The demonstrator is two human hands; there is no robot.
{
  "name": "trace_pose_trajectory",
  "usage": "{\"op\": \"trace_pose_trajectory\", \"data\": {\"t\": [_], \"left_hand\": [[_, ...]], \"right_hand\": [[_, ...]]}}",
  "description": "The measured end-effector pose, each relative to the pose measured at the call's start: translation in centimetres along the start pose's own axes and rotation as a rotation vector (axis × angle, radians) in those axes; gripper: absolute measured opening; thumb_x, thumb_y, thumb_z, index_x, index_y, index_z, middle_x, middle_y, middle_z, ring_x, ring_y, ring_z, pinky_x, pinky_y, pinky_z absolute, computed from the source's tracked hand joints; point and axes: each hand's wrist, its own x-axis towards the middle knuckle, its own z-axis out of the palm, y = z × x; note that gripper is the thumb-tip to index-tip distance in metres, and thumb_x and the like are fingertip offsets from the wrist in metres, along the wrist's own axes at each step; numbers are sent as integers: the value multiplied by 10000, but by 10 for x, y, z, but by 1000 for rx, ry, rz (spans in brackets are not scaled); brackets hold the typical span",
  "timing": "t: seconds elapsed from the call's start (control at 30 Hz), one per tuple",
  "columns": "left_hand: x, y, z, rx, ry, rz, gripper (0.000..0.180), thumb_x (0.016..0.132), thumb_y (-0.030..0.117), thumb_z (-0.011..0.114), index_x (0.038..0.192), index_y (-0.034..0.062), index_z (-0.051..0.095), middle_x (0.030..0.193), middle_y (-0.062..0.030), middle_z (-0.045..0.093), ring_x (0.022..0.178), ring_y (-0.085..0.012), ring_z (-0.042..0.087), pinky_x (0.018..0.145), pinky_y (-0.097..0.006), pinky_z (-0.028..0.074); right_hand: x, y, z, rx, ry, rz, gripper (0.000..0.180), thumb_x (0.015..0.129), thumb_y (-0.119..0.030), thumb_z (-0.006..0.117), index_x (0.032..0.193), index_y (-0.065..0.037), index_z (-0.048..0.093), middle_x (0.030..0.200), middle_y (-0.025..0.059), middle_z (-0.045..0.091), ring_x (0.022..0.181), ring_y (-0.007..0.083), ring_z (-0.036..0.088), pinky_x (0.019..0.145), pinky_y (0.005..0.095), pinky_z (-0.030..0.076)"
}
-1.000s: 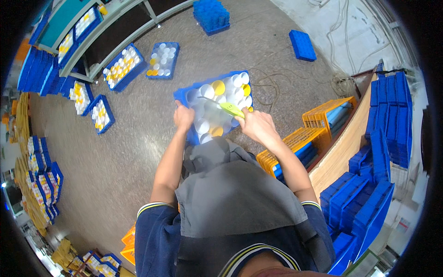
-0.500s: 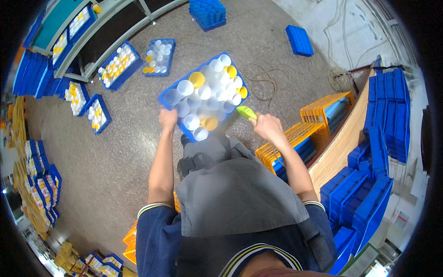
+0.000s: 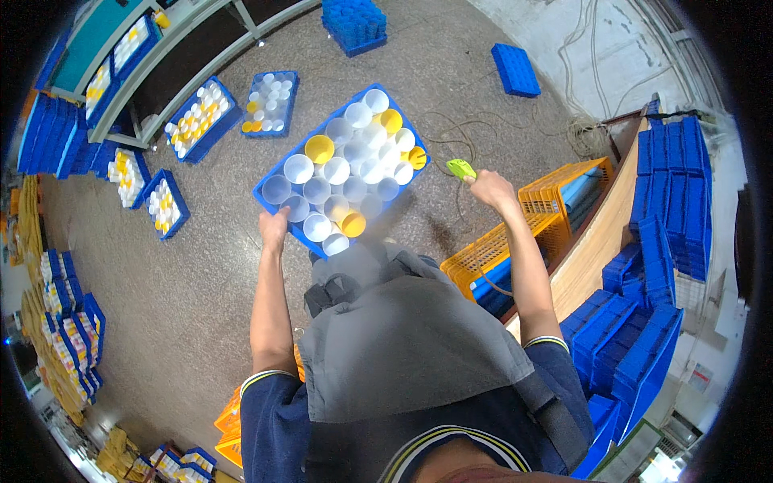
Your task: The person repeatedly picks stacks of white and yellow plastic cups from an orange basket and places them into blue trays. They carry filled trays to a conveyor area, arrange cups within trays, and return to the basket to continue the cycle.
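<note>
In front of me a blue tray [image 3: 266, 179] is tilted and filled with upright white cups [image 3: 316, 190] and a few yellow cups [image 3: 320, 149], open ends up. My left hand [image 3: 274, 228] is closed on the tray's near-left edge, the thumb over its rim. To the right of the tray, and apart from it, my right hand [image 3: 493, 190] is closed around a small lime-green hand tool [image 3: 460, 168]. The tool points toward the tray; most of its grip is hidden in the fingers, and its exact kind is unclear.
More blue trays of white and yellow cups [image 3: 199, 118] lie on the floor at left. Orange crates [image 3: 475, 262] and a wooden board [image 3: 592, 229] border my right side, with stacked blue trays [image 3: 672, 193] beyond. A thin hose [image 3: 463, 145] curls on the floor.
The tray and my left hand have shifted slightly left and nearer. My right hand has drawn the green tool to the right and a little up, away from the tray.
</note>
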Motion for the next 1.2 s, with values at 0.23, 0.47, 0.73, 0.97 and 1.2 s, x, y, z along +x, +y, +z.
{"op": "trace_pose_trajectory", "data": {"t": [0.23,0.47,0.73,0.97,1.2], "left_hand": [[0,0,2,-83,5,-1,223,819,140,670,891,-71,692,762,-104,680,661,-186,622,599,-347,471],[10,10,10,3,4,-40,245,809,183,673,823,-61,689,743,-132,682,637,-221,646,573,-365,489],[45,0,27,162,103,-93,368,736,272,660,832,-80,706,797,-229,709,770,-320,705,715,-424,519],[56,-1,35,248,173,-140,305,752,196,643,862,-82,704,835,-213,704,757,-315,704,658,-410,557],[53,22,42,342,236,-260,411,734,244,601,979,-66,713,1053,-273,681,1033,-396,661,913,-437,513]], "right_hand": [[-9,-8,-4,11,-87,-50,497,953,-441,493,1168,-21,648,1147,241,655,1111,390,615,939,486,477],[-36,-31,-4,-15,-136,-151,470,960,-437,486,1165,-49,654,1106,229,671,1077,386,630,927,487,482],[-59,-52,11,-46,-144,-283,487,957,-441,498,1090,-8,677,1032,263,675,1014,417,646,878,508,500],[-69,-63,14,-57,-177,-358,474,958,-431,496,1115,-17,663,1012,268,674,994,426,646,863,510,502],[-83,-75,14,-51,-183,-512,445,960,-397,493,1141,-22,649,966,272,677,953,433,652,849,516,502]]}}
